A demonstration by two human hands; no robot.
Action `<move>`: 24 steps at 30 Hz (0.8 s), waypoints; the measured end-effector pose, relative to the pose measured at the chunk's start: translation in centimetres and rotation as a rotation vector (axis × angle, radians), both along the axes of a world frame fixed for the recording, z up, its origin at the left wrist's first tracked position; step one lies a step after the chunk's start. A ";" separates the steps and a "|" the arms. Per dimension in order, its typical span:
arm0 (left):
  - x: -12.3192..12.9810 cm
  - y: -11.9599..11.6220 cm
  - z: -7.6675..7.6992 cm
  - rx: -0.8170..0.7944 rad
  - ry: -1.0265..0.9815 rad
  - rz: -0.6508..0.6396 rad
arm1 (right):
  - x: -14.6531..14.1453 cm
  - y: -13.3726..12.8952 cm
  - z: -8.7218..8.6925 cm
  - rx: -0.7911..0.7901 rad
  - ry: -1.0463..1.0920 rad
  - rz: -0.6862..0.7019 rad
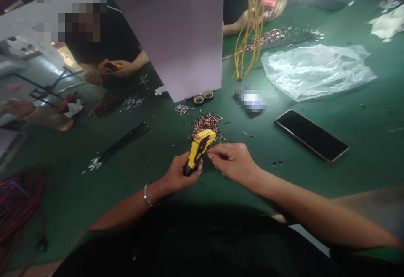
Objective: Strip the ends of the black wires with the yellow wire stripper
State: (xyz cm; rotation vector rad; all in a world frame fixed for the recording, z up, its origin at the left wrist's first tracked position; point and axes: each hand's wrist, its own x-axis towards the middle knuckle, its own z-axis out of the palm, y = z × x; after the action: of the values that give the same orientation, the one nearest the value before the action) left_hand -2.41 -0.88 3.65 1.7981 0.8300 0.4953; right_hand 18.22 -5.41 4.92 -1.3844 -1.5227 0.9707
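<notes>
"Since you're nearer, how are the hands set?"

"The left hand [178,175] is wrapped round the yellow tool [202,143], holding it head up over the table [176,239]. The right hand [241,163] is angled in beside it, thumb and finger pinched; I can't tell what's between them."

"And around them?"

"Black wires [123,142] lie off left. A pale panel [189,37] blocks the view beyond. Coppery scraps [206,122] sit behind the tool, partly hidden by it. A phone [312,135] lies to the right."

The yellow tool [200,147] and wire scraps [206,122] suggest a workshop.
</notes>
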 end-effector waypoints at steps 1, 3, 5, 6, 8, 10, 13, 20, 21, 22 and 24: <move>0.0 0.0 -0.1 -0.010 -0.003 0.022 | 0.0 0.0 0.0 -0.006 0.008 -0.005; 0.0 -0.1 -0.3 -0.034 -0.007 0.053 | 0.0 0.0 0.0 -0.017 0.025 -0.010; -0.1 -0.1 -0.4 -0.052 -0.006 0.063 | -0.1 0.1 0.0 -0.030 0.043 -0.012; -0.1 -0.1 -0.4 -0.054 -0.008 0.071 | -0.1 0.1 0.0 -0.038 0.054 -0.009; -0.1 -0.1 -0.5 -0.048 -0.002 0.093 | -0.1 0.1 -0.1 -0.057 0.079 -0.009; -0.1 -0.1 -0.5 -0.034 0.017 0.111 | -0.1 0.1 -0.2 -0.083 0.108 -0.002; -0.2 -0.2 -0.8 -0.066 0.015 0.132 | 0.0 0.1 -0.4 -0.118 0.158 -0.001; 0.0 0.6 -0.8 -0.504 -0.359 0.091 | 0.9 1.1 -0.8 -0.229 0.323 -0.038; 0.0 0.8 -0.6 -0.574 -0.415 0.055 | 1.2 1.3 -0.7 -0.216 0.340 -0.053; 0.0 1.1 -0.4 -0.633 -0.463 0.023 | 1.4 1.5 -0.6 -0.199 0.352 -0.063; -0.2 1.7 0.0 -0.724 -0.509 -0.025 | 1.8 1.7 -0.3 -0.159 0.358 -0.073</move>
State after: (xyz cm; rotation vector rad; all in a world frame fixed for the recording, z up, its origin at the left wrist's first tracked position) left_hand -2.61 0.83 3.67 0.9544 0.5264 0.5194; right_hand 19.97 -3.72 4.57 -1.2815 -1.1417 1.2397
